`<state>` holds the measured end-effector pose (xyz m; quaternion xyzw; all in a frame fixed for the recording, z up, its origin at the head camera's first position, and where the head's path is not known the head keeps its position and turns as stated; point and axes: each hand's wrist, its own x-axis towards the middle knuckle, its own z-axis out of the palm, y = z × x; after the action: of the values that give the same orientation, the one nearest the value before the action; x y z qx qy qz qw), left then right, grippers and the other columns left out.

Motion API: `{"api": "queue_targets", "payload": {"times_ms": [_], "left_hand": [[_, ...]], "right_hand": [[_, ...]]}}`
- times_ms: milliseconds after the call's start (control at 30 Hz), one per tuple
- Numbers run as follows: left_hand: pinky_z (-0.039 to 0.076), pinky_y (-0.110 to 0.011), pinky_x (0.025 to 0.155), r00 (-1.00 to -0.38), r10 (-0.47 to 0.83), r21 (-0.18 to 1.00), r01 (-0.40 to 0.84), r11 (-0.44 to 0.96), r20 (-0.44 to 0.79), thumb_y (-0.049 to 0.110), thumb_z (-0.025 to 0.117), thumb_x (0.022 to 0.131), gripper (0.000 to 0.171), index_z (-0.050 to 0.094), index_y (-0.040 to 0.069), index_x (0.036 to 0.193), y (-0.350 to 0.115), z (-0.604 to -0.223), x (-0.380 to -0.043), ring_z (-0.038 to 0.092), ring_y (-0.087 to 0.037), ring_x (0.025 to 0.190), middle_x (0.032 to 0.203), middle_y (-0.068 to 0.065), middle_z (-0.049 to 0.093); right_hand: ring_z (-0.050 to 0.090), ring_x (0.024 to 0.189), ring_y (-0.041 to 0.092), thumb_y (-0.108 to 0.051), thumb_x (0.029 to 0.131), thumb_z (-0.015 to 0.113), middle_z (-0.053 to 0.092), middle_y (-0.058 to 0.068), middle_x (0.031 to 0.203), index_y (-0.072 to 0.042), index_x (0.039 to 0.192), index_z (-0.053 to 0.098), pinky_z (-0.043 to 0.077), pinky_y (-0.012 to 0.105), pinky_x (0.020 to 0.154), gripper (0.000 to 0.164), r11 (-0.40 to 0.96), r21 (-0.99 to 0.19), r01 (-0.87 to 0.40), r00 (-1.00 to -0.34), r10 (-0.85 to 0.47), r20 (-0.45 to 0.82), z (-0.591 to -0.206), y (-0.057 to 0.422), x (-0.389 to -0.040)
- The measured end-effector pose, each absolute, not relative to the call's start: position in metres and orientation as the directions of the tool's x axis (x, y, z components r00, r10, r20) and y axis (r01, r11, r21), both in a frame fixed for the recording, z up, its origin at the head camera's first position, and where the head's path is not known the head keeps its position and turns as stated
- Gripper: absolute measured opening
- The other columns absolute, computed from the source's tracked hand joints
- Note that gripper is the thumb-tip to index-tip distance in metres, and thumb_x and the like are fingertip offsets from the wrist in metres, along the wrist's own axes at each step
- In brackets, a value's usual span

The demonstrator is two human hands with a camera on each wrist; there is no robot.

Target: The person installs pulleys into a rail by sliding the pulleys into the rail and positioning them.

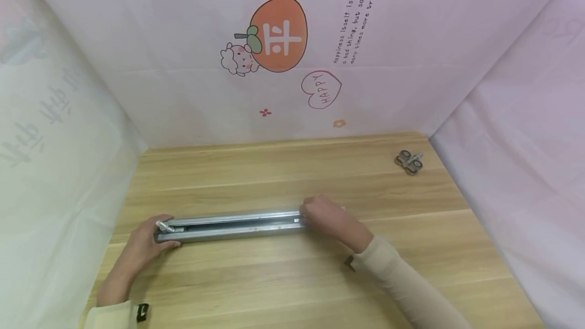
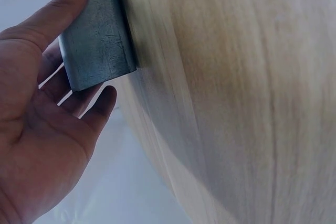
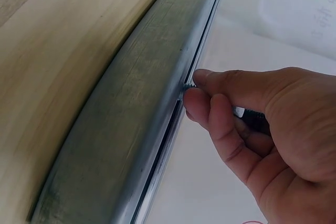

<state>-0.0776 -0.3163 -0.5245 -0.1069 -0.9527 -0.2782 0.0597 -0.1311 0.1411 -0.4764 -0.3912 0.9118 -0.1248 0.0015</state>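
A grey metal channel rail [image 1: 237,231] lies crosswise on the table, its long slot facing up. At its left end my left hand [image 1: 143,241] grips the rail, thumb along the near side and fingers on the far side. A bolt [image 1: 164,227] sticks up from the slot beside that hand. Toward the rail's right end, my right hand [image 1: 326,217] pinches a threaded bolt [image 3: 255,120] standing out of the slot. In the right wrist view the thumb and fingers cover most of this bolt. What it joins inside the rail is hidden.
A roller trolley [image 1: 408,162] with small wheels and a bolt lies at the table's far right corner. The wood-grain table [image 1: 256,283] is bordered by a printed cloth [image 1: 192,105] at the back and by pale cloths on both sides.
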Motion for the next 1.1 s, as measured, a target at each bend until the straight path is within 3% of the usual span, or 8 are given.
{"api": "queue_targets", "payload": {"times_ms": [1100], "left_hand": [[0.045,-0.064,0.094,-0.972,0.167,0.531,0.230,0.816,0.165,0.014,0.089,0.059,0.070,0.060,-0.006,0.119,-0.315,-0.522,-0.077,0.057,-0.051,0.109,0.119,-0.033,0.062]], "right_hand": [[0.046,0.055,0.004,-0.003,0.085,0.061,0.056,-0.006,0.068,-0.011,0.081,0.070,0.041,0.011,0.047,0.013,0.641,-0.187,-0.744,-0.656,-0.755,0.023,-0.473,0.105,-0.134]]}}
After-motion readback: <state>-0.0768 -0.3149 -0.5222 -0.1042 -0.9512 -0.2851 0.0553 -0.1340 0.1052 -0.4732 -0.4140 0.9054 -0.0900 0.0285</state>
